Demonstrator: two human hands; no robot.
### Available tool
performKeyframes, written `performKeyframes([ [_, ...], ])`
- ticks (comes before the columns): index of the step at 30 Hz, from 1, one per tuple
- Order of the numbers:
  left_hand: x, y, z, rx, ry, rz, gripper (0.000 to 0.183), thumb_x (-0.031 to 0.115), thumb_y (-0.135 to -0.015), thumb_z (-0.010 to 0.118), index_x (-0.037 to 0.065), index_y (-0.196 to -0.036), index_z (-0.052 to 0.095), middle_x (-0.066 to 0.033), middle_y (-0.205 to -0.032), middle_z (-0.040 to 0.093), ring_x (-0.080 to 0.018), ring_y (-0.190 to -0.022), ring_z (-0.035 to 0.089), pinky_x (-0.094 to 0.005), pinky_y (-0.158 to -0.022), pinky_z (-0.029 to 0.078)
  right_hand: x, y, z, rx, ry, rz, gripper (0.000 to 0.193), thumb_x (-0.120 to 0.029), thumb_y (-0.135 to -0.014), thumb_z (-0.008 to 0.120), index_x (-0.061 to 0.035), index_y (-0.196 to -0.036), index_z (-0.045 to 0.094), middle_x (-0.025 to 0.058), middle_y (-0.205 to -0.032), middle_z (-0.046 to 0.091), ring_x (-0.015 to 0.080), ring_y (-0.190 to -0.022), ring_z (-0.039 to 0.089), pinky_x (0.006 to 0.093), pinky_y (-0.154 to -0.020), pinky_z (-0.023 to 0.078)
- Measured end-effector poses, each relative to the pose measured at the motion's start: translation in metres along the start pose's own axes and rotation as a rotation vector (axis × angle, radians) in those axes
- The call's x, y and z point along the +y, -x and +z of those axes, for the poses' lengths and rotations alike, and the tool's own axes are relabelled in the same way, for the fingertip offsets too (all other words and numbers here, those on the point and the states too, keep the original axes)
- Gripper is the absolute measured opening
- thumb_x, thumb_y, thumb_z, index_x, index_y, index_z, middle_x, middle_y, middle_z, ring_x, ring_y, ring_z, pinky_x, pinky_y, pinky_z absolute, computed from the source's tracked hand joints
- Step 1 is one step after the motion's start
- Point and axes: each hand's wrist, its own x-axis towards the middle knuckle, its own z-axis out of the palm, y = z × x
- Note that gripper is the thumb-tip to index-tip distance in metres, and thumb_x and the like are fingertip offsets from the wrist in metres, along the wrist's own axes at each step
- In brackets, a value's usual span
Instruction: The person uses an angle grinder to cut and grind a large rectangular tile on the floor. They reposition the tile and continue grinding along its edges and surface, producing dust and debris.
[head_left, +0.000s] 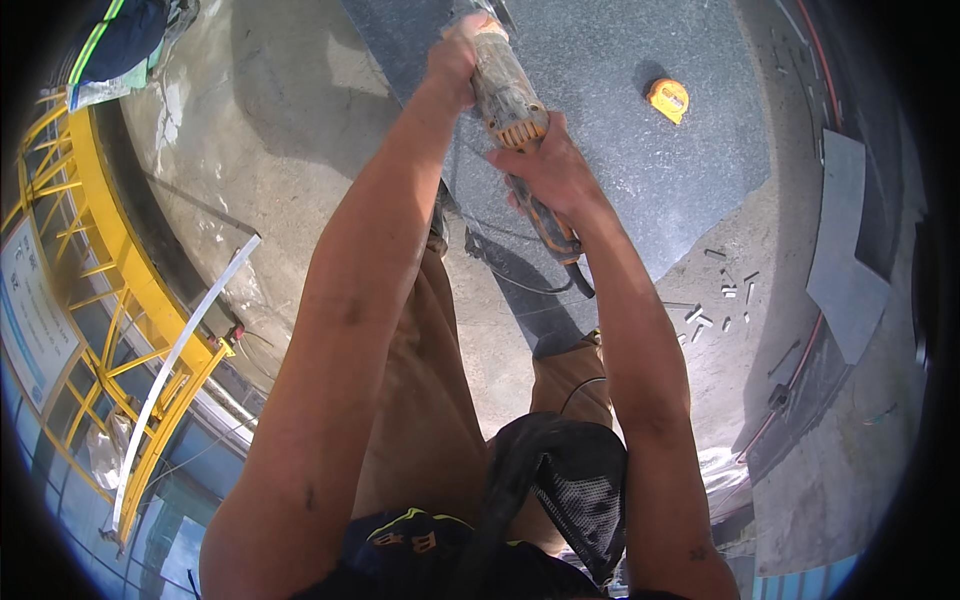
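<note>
Both my hands are closed around a dusty angle grinder [503, 90], a grey-and-orange tool stretched away from me over a flat grey sheet [610, 60]. My left hand [462, 55] grips it near the head end, at the top edge of the view. Around the rear handle, just behind the orange vents, wraps my right hand [555, 170]. A black cord [580, 280] leaves the handle's end and loops left over the sheet. The grinder's head and disc are mostly cut off or hidden, so contact with the sheet cannot be made out.
A yellow tape measure [668, 100] lies on the sheet, right of the grinder. Several small offcuts [700, 318] litter the concrete. Yellow metal framework [110, 190] and a pale strip [180, 350] stand at left. An angular grey sheet piece [845, 250] lies at far right.
</note>
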Motion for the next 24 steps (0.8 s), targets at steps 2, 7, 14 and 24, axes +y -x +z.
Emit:
performKeyframes([
  [2,-0.004,0.009,0.009,0.074,-0.083,0.021,0.047,0.048,-0.102,0.062,0.003,-0.109,0.07,-0.0094,-0.095,0.07,-0.0243,-0.085,0.07,-0.0455,-0.077,0.061,0.002,0.002,0.002,0.016,0.007,0.002,0.093,-0.029,-0.089,0.083,0.0104,-0.152,0.026,0.0225,-0.102,0.074,0.0241,-0.068,0.076,0.0371,-0.058,0.06],
  [7,-0.003,0.012,0.014,0.112,-0.066,0.057,0.046,0.047,-0.1,0.065,0.002,-0.11,0.069,-0.0105,-0.096,0.07,-0.0243,-0.083,0.07,-0.0456,-0.076,0.061,0.006,0.001,0.001,-0.01,-0.063,-0.011,0.089,-0.028,-0.09,0.082,0.0104,-0.15,0.028,0.0213,-0.101,0.073,0.0237,-0.067,0.075,0.0375,-0.058,0.06],
  [14,-0.013,-0.04,-0.019,-0.055,0.057,0.138,0.035,0.039,-0.107,0.062,0.007,-0.112,0.073,-0.0086,-0.095,0.074,-0.0258,-0.084,0.073,-0.0458,-0.075,0.063,0.0,-0.017,0.005,-0.014,-0.123,-0.034,0.091,-0.026,-0.091,0.083,0.0118,-0.15,0.024,0.0211,-0.099,0.071,0.0227,-0.065,0.073,0.0355,-0.051,0.057],
  [24,-0.001,-0.079,-0.02,0.045,0.081,0.066,0.037,0.036,-0.109,0.052,0.006,-0.112,0.074,-0.0112,-0.093,0.075,-0.0292,-0.081,0.074,-0.049,-0.075,0.063,-0.017,-0.036,0.005,-0.042,-0.182,-0.04,0.088,-0.02,-0.092,0.083,0.0128,-0.147,0.023,0.0199,-0.093,0.069,0.0212,-0.059,0.068,0.035,-0.046,0.054],
])
